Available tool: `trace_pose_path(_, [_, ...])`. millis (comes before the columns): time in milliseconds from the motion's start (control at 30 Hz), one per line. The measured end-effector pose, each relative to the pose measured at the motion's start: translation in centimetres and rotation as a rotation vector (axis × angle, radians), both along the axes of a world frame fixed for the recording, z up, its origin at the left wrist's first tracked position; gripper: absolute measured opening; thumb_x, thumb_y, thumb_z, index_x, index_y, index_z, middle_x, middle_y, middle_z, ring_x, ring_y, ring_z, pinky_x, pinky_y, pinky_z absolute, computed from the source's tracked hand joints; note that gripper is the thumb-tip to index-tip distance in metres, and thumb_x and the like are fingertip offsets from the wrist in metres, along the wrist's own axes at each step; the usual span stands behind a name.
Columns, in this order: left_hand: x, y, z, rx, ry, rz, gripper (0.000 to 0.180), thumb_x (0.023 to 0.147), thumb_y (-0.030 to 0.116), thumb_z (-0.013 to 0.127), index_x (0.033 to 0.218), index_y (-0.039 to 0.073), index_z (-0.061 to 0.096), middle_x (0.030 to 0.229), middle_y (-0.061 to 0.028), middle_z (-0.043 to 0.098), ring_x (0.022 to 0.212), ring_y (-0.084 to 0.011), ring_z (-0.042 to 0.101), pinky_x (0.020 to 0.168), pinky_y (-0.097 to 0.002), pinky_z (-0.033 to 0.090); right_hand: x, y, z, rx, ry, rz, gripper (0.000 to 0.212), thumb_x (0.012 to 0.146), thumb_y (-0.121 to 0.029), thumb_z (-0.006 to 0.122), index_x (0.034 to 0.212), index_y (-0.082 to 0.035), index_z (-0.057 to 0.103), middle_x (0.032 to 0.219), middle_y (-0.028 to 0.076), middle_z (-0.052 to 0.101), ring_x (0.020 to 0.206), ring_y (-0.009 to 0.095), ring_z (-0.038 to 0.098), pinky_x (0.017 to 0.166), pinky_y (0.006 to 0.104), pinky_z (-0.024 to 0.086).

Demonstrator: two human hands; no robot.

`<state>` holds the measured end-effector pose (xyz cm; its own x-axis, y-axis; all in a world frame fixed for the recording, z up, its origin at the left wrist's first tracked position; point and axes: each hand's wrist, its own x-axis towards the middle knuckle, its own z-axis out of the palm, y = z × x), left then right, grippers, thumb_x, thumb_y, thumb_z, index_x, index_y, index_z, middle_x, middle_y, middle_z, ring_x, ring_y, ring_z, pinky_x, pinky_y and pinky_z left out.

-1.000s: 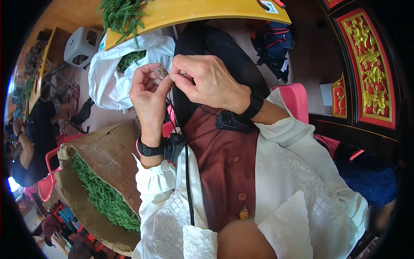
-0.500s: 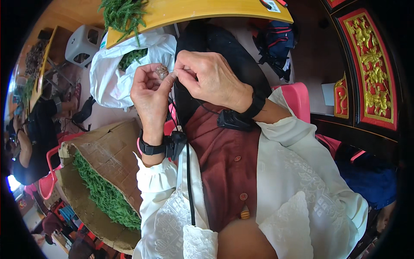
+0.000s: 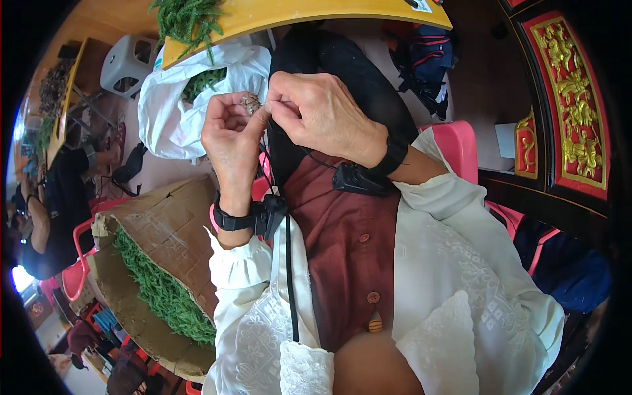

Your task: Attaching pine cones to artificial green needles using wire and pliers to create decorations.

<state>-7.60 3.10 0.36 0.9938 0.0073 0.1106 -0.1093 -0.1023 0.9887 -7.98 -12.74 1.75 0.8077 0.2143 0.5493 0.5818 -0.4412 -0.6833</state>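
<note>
A small brown pine cone (image 3: pixel 251 103) sits between the fingers of my left hand (image 3: pixel 229 141), above my lap. My left thumb and forefinger pinch at its base. Close against them, the curled fingers of my right hand (image 3: pixel 329 122) grip a thin wire (image 3: pixel 264 104) that shows as a short line between the two hands. The rest of the wire is hidden by my fingers. Both wrists carry black straps with small black boxes.
A yellow table (image 3: pixel 296 14) with green artificial sprigs (image 3: pixel 187 23) stands ahead. Below it lies a white plastic bag (image 3: pixel 158 118) with more greenery. At left, a cardboard box (image 3: pixel 164 210) holds green sprigs. Another person (image 3: pixel 62 191) sits at far left.
Both hands stay close together around the pine cone, with only slight shifts of the fingers. The view has tilted a little.
</note>
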Motion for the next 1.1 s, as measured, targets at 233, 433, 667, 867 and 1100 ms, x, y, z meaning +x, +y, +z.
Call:
trace_pose_path(233, [-0.1, -0.4, -0.3, -0.015, 0.013, -0.016, 0.028, 0.072, -0.004, 0.073, 0.094, 0.000, 0.056, 0.075, 0.0016, 0.053, 0.061, -0.0022, 0.049, 0.056, -0.0150, 0.041, -0.1, 0.1, -0.2, 0.014, 0.016, -0.033, 0.007, 0.076, -0.004, 0.059, 0.077, -0.003, 0.052, 0.062, 0.012, 0.054, 0.056, 0.031, 0.057, 0.051, 0.0357, 0.044])
trace_pose_path(433, [0.0, -0.2, -0.2, -0.026, 0.024, -0.012, 0.029, 0.072, -0.004, 0.073, 0.096, -0.001, 0.056, 0.073, 0.0019, 0.051, 0.059, -0.0026, 0.049, 0.054, -0.0156, 0.041, -0.1, 0.0, -0.2, 0.009, 0.034, -0.015, 0.007, 0.076, -0.003, 0.059, 0.076, -0.002, 0.052, 0.062, 0.012, 0.054, 0.056, 0.031, 0.057, 0.051, 0.0356, 0.045])
trace_pose_path(667, [0.0, -0.4, 0.3, -0.050, 0.044, -0.014, 0.029, 0.072, -0.004, 0.073, 0.096, -0.001, 0.056, 0.072, 0.0023, 0.050, 0.058, -0.0024, 0.049, 0.052, -0.0158, 0.040, 0.0, -0.1, -0.3, 0.005, 0.026, -0.004, 0.008, 0.075, -0.003, 0.059, 0.076, -0.002, 0.052, 0.061, 0.012, 0.054, 0.056, 0.031, 0.057, 0.051, 0.0356, 0.045])
trace_pose_path(867, [-0.1, -0.1, 0.2, -0.012, 0.075, -0.068, 0.034, 0.073, -0.005, 0.071, 0.104, -0.002, 0.058, 0.076, 0.0015, 0.054, 0.061, -0.0030, 0.051, 0.055, -0.0163, 0.043, 0.1, -0.1, -0.4, 0.018, 0.011, -0.060, 0.010, 0.077, -0.004, 0.060, 0.075, -0.001, 0.051, 0.061, 0.013, 0.054, 0.055, 0.032, 0.057, 0.050, 0.0365, 0.044])
trace_pose_path(1100, [-0.4, -0.6, 0.8, -0.070, 0.030, -0.175, 0.039, 0.083, 0.003, 0.064, 0.121, 0.000, 0.054, 0.087, -0.0018, 0.059, 0.071, -0.0055, 0.055, 0.065, -0.0177, 0.046, 0.3, 0.4, 0.2, 0.048, -0.026, -0.113, 0.010, 0.078, -0.005, 0.060, 0.076, -0.001, 0.051, 0.062, 0.014, 0.054, 0.055, 0.032, 0.057, 0.050, 0.0372, 0.044])
